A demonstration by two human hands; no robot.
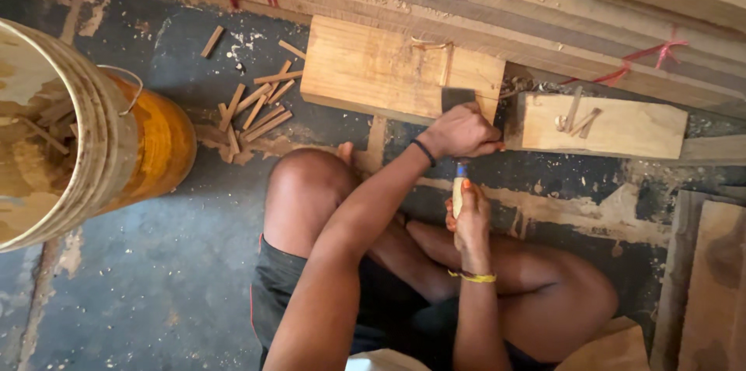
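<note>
Chisel (458, 99), its wide metal blade standing against the front edge of a thick wooden block (388, 68) on the floor, is gripped low on its handle by the right hand (471, 219); the left hand (462, 132) clenches around the shaft just under the blade. Wood slivers (255, 111) lie beside a yellow bucket (93, 138).

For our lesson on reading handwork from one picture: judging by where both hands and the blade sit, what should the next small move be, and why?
Probably a short push of the blade down into the wooden block. The left hand rests over the blade at the block's near edge, and the right hand grips the handle below it. Thin split sticks already lie nearby.
</note>
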